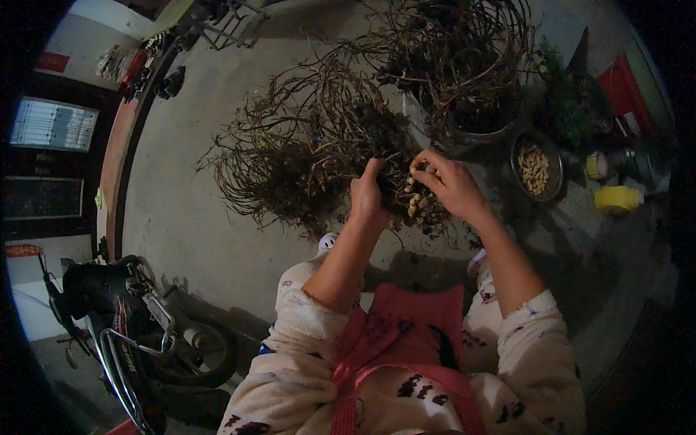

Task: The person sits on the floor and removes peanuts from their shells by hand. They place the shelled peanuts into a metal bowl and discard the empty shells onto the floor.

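Note:
My left hand (368, 191) grips a bunch of dried peanut plants (331, 125) by the stems, thumb on top. Stems fan out to the upper left, dark and tangled. At the bunch's root end hang pale peanut pods (417, 202). My right hand (447, 182) has thumb and forefinger pinched on a pod in that cluster. More peanut plants (326, 185) lie on the floor at the left of the bunch; where one heap ends and the other begins is hard to tell. To the right, a metal bowl (560, 179) contains loose peanut pods (534, 168).
A large tub (416, 117) heaped with peanut plants (462, 60) stands beyond my hands. Right of the bowl are a yellow bottle (617, 199) and a jar (596, 165). A motorcycle (157, 331) is parked at lower left. Shoes (171, 82) sit by the left ledge.

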A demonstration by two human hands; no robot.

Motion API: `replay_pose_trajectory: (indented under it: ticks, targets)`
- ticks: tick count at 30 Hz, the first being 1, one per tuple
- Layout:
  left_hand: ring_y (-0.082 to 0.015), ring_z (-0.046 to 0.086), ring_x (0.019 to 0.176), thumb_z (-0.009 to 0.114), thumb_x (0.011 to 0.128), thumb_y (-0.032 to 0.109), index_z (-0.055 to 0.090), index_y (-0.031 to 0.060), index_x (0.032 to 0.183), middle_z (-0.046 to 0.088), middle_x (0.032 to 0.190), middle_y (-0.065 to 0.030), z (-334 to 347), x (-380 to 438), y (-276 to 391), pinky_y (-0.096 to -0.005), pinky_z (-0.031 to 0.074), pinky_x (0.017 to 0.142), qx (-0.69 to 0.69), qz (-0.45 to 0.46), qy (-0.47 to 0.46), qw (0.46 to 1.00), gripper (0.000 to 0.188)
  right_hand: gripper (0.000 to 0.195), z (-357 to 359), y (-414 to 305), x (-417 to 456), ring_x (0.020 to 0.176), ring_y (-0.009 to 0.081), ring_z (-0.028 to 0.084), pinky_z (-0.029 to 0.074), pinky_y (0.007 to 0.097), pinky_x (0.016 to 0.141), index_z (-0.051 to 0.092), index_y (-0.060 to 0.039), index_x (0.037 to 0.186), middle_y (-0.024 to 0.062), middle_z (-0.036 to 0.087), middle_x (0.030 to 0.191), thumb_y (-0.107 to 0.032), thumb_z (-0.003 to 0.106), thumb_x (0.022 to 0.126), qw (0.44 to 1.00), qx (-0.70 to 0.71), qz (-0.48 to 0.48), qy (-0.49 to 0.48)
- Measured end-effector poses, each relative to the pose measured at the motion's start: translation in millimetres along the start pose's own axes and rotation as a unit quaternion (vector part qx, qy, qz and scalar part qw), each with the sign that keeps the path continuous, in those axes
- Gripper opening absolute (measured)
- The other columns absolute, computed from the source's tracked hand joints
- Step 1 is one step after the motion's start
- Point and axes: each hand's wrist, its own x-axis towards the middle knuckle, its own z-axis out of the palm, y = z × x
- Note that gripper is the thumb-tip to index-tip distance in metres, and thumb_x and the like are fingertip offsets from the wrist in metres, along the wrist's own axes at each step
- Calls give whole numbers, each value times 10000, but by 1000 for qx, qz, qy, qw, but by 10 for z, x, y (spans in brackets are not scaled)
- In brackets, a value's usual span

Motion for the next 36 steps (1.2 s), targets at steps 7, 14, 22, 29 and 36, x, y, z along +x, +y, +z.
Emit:
replay_pose_trajectory:
  ticks: [7,14,22,29,36]
  targets:
    - [-234,621,732,468,870,300,545,2,1007,622,857,-104,88,-58,44,-417,513,638,55,-15,37,998,337,204,17,182,18,716,316,581,456,406,583,492,-45,958,155,561,874,-202,564,850,993,6,-32,115]
    - [-232,621,708,576,820,265,542,-50,936,599,851,-130,31,-27,-9,-410,516,584,0,36,20,999,338,155,-126,446,55,658,332,602,471,435,537,449,-63,915,159,580,826,-181,538,870,909,-333,30,248]
    - [-227,612,688,633,777,234,457,-76,1034,575,880,-137,80,-116,90,-412,508,543,16,32,58,998,439,232,-312,14,-49,521,299,466,387,396,519,488,-71,1049,105,491,632,-125,542,829,995,-45,62,71]
    - [-243,605,729,647,767,233,332,-89,1156,543,943,-149,-21,41,-27,-421,500,556,20,21,76,997,595,358,76,-56,-59,751,360,608,464,437,615,479,-99,1041,137,620,747,-253,660,773,993,-101,-53,28]
    - [-222,624,600,547,828,251,580,-27,933,625,795,-95,46,-8,-10,-378,511,497,53,36,82,995,299,265,37,-47,-18,789,377,589,449,429,636,480,-63,1008,177,608,814,-229,592,834,996,-86,14,5]
